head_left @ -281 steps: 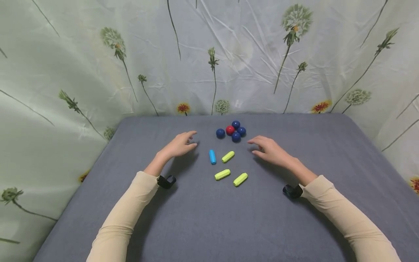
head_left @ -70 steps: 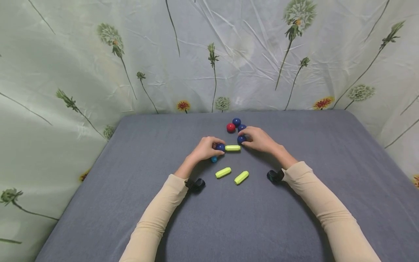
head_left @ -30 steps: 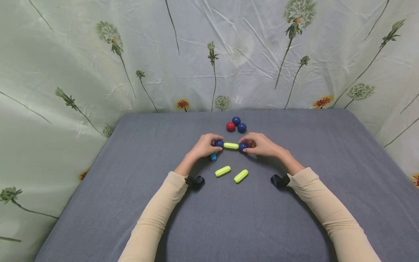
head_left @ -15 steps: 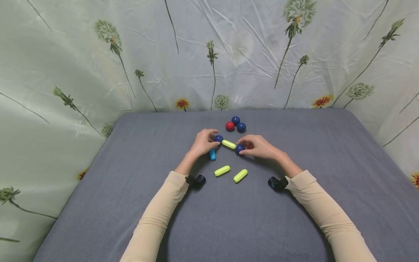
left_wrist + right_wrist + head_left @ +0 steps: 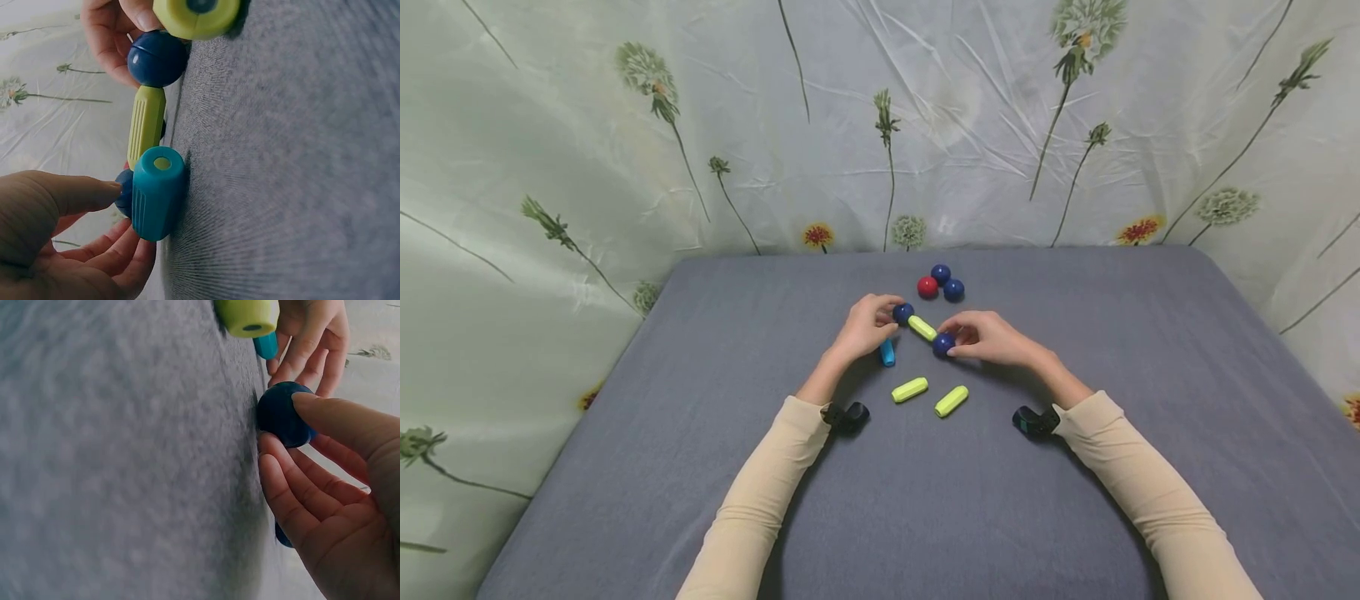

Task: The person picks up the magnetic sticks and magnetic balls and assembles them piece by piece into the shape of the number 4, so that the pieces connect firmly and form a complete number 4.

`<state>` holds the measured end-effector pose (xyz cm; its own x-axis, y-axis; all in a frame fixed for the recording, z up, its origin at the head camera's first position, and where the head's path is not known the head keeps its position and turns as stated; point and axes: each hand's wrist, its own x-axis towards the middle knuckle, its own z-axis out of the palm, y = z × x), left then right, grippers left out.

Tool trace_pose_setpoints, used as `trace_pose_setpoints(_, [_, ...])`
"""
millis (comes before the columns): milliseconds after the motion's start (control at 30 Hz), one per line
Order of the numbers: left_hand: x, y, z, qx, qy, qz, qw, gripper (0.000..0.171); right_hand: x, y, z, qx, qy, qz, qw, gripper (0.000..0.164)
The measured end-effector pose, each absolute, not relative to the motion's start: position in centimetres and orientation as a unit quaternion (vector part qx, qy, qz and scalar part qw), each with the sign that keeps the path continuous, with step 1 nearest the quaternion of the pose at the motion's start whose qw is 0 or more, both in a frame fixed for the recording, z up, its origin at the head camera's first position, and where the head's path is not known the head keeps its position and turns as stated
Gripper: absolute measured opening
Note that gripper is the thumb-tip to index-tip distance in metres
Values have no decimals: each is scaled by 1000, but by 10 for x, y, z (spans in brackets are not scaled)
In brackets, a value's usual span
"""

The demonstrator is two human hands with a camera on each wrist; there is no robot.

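Observation:
My left hand (image 5: 865,325) pinches a glossy dark blue ball (image 5: 903,313) between thumb and fingers. In the left wrist view that ball is partly hidden behind a bright blue faceted rod (image 5: 159,194). My right hand (image 5: 988,337) pinches a second dark blue ball (image 5: 943,344), its thumb on the ball in the right wrist view. A yellow-green ribbed rod (image 5: 922,327) runs between the two balls, with an end against each. The piece slants from back left to front right, low over the grey cloth.
Behind the hands sit a red ball (image 5: 927,287) and two more blue balls, one at the back (image 5: 941,273) and one at the right (image 5: 953,290). Two loose yellow-green rods, left (image 5: 910,390) and right (image 5: 951,402), lie in front on the grey cloth (image 5: 880,500). A flowered curtain (image 5: 820,125) stands behind.
Both hands were empty at first. They then picked up blue balls and brought them to the rod's ends. Lately the piece has turned from level to slanted, its right end coming nearer.

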<state>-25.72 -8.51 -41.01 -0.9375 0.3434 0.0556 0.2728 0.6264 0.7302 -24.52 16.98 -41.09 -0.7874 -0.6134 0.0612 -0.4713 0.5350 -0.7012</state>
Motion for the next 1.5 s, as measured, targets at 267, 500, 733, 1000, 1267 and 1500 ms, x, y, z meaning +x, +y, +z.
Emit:
trace_pose_setpoints(267, [-257,-84,-411,183,895,400,71,44,-245,161,-410,-317,867,-370,105,34])
trace_pose_setpoints(500, [-261,-85,-415,191,886,414,81,43,-245,151,-410,-333,859,-375,104,33])
trace_pose_setpoints(733, [-264,-87,-417,197,881,421,85,43,-246,143,-409,-336,855,-379,112,33])
trace_pose_setpoints(1000, [-267,-88,-420,197,887,411,77,41,-245,136,-406,-339,861,-367,100,40])
trace_pose_setpoints(1267, [-269,-90,-420,203,890,403,69,40,-246,120,-399,-343,870,-347,64,31])
trace_pose_setpoints(1500, [-272,-94,-419,219,896,381,58,40,-247,102,-399,-371,872,-317,38,22])
